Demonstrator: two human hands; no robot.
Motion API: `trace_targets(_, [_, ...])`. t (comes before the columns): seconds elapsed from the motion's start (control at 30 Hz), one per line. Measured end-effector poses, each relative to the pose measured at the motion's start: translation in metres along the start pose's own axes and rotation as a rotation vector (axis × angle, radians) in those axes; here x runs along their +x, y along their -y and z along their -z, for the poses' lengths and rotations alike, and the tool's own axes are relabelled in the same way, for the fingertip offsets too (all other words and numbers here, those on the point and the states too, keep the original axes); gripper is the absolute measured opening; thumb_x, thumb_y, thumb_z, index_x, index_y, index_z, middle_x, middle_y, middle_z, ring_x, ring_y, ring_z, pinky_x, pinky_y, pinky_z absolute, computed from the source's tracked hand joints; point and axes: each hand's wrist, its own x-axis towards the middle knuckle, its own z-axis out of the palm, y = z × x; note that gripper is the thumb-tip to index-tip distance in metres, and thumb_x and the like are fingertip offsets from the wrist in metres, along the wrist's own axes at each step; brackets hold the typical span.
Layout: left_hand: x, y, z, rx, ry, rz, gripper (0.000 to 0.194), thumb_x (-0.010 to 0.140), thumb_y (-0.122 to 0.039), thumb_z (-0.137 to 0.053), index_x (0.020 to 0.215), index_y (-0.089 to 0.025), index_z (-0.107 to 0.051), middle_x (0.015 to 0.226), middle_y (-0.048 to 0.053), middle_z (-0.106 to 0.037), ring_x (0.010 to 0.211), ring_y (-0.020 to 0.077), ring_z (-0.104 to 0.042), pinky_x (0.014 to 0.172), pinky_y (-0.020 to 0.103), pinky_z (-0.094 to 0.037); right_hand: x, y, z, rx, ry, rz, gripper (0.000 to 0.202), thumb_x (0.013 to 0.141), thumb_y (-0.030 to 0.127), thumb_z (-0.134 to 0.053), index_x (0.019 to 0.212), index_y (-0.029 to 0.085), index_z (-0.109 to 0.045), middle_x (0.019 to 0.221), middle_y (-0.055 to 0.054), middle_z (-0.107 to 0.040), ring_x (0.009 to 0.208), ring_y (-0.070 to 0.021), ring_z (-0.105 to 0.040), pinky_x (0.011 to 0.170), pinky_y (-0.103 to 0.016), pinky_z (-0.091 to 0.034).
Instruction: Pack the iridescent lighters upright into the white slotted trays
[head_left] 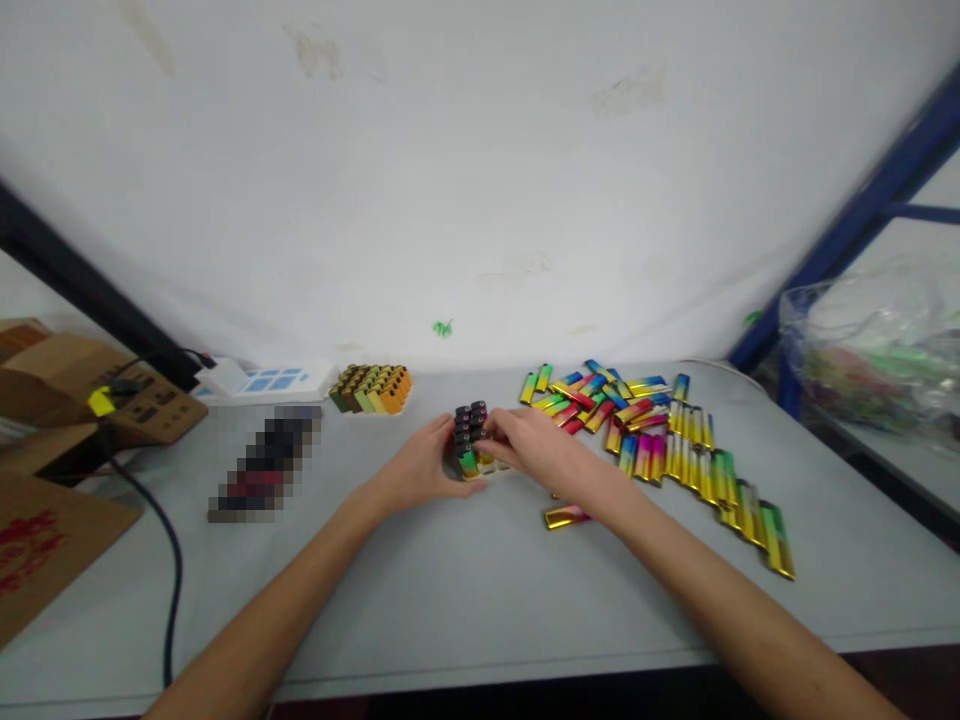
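Observation:
Near the table's middle, a small white tray (491,467) holds upright lighters with black tops (470,420). At least one shows a green and yellow metallic body. My left hand (420,467) is wrapped round the tray's left side, fingers behind and thumb along the front. Over the tray's right part, my right hand (529,445) is closed in a pinch on a lighter (486,458), mostly hidden by the fingers. Loose shiny multicoloured lighters (600,400) lie in a pile to the right. One lighter (564,516) lies under my right forearm.
Rows of lighters (705,465) run down the table's right side. A filled block of orange and green lighters (371,388) stands back left, beside a white box (274,380). A pixelated item (266,465), black cable (169,540), cardboard boxes (60,520) and plastic bag (870,350) lie farther out.

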Motion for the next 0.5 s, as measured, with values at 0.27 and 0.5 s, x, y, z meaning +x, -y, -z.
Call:
trace_targets(0.27, [0.001,-0.001,0.001,0.041,-0.011,0.033,0.063,0.067,-0.048,-0.087,0.12,-0.02,-0.065,0.118,0.011,-0.071,0.109,0.0338,-0.067,0.099,0.048,-0.055,-0.03,-0.022,0.002,0.038,-0.031,-0.056,0.023,0.096,0.041,-0.071,0.086,0.02,-0.069,0.078,-0.005,-0.069,0.069,-0.019,-0.063,0.064,-0.028,-0.042])
trace_targets(0.5, [0.001,-0.001,0.001,0.056,0.015,0.061,0.066,0.066,-0.056,-0.086,0.118,-0.02,-0.066,0.118,0.013,-0.069,0.109,0.0354,-0.067,0.097,0.049,-0.056,-0.092,-0.084,0.034,-0.134,-0.095,-0.388,0.015,0.097,0.032,-0.061,0.091,0.021,-0.07,0.088,-0.009,-0.074,0.077,-0.0244,-0.067,0.073,-0.036,-0.049])
